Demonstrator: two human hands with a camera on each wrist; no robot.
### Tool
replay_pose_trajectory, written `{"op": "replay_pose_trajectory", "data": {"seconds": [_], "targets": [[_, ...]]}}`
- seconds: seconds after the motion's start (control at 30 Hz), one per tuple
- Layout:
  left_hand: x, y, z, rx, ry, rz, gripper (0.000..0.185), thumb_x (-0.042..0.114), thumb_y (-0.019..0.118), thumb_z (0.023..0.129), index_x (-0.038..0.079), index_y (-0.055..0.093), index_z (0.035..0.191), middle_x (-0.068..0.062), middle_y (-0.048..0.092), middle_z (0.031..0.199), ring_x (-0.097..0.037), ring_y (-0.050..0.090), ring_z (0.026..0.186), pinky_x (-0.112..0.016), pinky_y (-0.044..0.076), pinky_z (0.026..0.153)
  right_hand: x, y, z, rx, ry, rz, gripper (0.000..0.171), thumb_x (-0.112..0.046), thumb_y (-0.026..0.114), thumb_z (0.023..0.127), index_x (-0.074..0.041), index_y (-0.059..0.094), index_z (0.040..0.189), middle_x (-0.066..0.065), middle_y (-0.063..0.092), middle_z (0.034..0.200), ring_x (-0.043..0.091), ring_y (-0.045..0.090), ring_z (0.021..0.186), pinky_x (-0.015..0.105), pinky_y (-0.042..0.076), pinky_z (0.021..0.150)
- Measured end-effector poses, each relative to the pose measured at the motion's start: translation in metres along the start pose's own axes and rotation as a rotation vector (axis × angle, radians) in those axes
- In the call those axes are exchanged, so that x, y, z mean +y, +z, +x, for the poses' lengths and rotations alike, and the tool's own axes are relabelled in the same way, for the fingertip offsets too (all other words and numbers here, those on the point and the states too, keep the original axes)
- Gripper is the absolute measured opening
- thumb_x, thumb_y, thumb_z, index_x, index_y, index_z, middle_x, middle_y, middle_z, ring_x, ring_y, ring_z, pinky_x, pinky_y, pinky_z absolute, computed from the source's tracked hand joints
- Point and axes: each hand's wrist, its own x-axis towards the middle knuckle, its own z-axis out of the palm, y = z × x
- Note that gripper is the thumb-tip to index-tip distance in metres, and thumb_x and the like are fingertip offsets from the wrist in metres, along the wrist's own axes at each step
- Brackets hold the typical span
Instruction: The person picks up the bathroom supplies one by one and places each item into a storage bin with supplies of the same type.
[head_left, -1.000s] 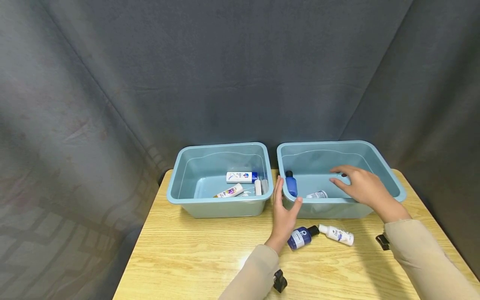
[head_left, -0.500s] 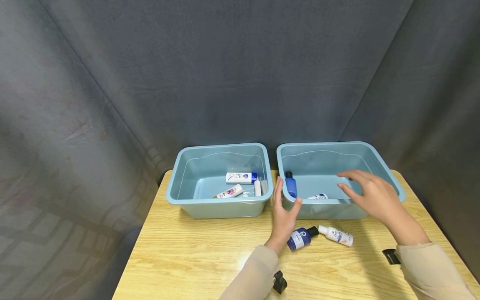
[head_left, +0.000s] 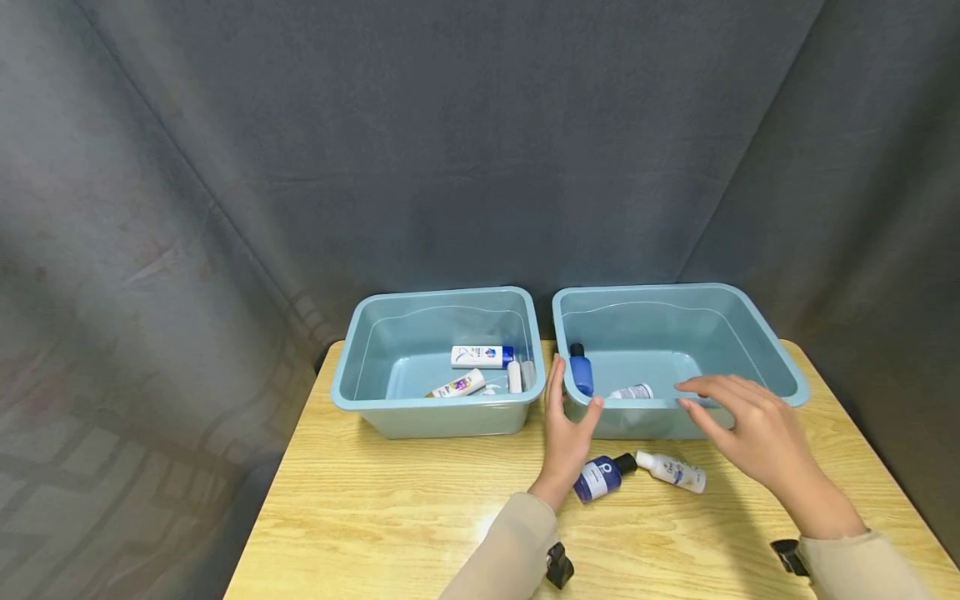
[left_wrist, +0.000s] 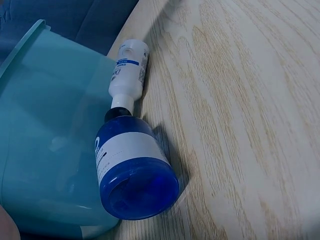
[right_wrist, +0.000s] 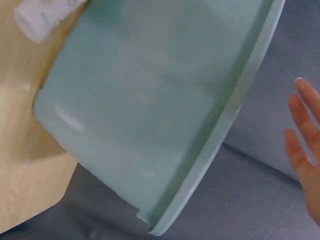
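Observation:
In the head view, my left hand (head_left: pixel 566 437) rests at the near left corner of the right blue bin (head_left: pixel 678 423), fingers extended along its side and thumb at the front. My right hand (head_left: pixel 761 429) hangs over that bin's front rim, fingers loosely bent and holding nothing. Inside the bin lie a blue bottle with a black cap (head_left: pixel 581 373) and a white bottle (head_left: pixel 632 392), partly hidden by the front wall. On the table before it, a dark blue bottle (left_wrist: pixel 135 165) lies cap to cap with a white bottle (left_wrist: pixel 128 72).
A second blue bin (head_left: pixel 442 417) stands to the left, with a white bottle with a blue cap (head_left: pixel 482 357), a white-capped bottle with a purple label (head_left: pixel 459 384) and other white items inside. Both bins sit on the wooden table (head_left: pixel 390 508), before a grey curtain (head_left: pixel 465 167).
My right hand has drawn back from inside the right bin toward me, to above its front rim. The white bottle in that bin has rolled slightly. My left hand has stayed put.

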Motion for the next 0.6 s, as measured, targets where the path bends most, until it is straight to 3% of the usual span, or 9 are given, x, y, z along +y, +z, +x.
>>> {"op": "replay_pose_trajectory", "data": {"seconds": [0.07, 0.23, 0.43, 0.6], "targets": [[-0.001, 0.000, 0.000, 0.000, 0.006, -0.002, 0.076, 0.026, 0.066, 0.094, 0.029, 0.026, 0.157, 0.017, 0.020, 0.161, -0.011, 0.024, 0.145, -0.040, 0.027, 0.115, -0.001, 0.003, -0.005, 0.038, -0.024, 0.018, 0.051, -0.054, 0.044, 0.101, -0.015, 0.076, 0.097, 0.000, 0.073, 0.091, 0.022, 0.066, 0.081, 0.033, 0.045, 0.072], [0.000, 0.000, -0.001, -0.001, 0.007, -0.007, 0.076, 0.027, 0.066, 0.094, 0.030, 0.025, 0.157, 0.017, 0.020, 0.161, -0.011, 0.024, 0.145, -0.040, 0.027, 0.115, -0.002, 0.010, -0.018, 0.074, -0.040, 0.066, 0.048, -0.051, 0.047, 0.101, -0.014, 0.077, 0.094, -0.003, 0.073, 0.088, 0.018, 0.064, 0.078, 0.023, 0.045, 0.076], [-0.001, 0.000, 0.001, -0.012, -0.018, -0.016, 0.076, 0.024, 0.066, 0.095, 0.034, 0.024, 0.157, 0.019, 0.018, 0.161, -0.008, 0.023, 0.145, -0.041, 0.025, 0.116, -0.002, 0.021, -0.034, 0.029, -0.012, 0.109, 0.041, -0.047, 0.054, 0.100, -0.013, 0.077, 0.097, -0.001, 0.073, 0.090, 0.021, 0.066, 0.081, 0.011, 0.035, 0.094], [0.000, 0.001, 0.000, -0.013, -0.051, -0.042, 0.076, 0.015, 0.065, 0.094, 0.024, 0.025, 0.158, 0.015, 0.018, 0.161, -0.013, 0.022, 0.146, -0.045, 0.023, 0.117, -0.001, 0.027, -0.050, -0.021, 0.058, 0.116, 0.019, -0.030, 0.072, 0.090, -0.015, 0.076, 0.101, -0.001, 0.073, 0.095, 0.020, 0.066, 0.087, 0.011, 0.039, 0.091]]}}
